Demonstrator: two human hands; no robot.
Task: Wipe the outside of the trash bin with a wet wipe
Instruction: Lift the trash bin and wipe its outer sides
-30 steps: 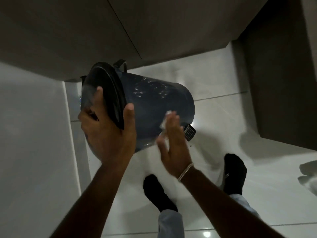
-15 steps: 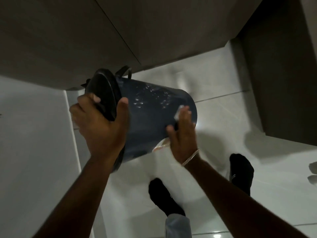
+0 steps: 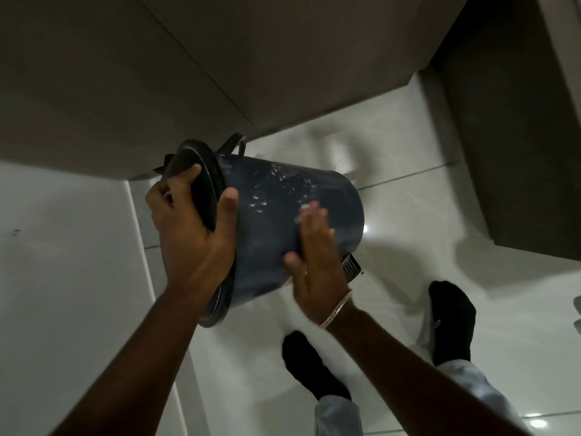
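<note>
1. Head view: trash bin held tipped sideways above the floor, mid-wipe.
2. Left hand clamps its lidded rim.
3. Right hand, fingers flat, presses the wet wipe against the wall; next, probably rotate to unwiped sides.

Dim, soft-focus view — floor glare (right hand motion-blurred).

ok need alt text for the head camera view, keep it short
A person holds a dark blue trash bin tilted on its side above a pale tiled floor, the left hand gripping its black lid end while the flat right hand presses a white wet wipe against its wall. Black-socked feet show below.
</note>
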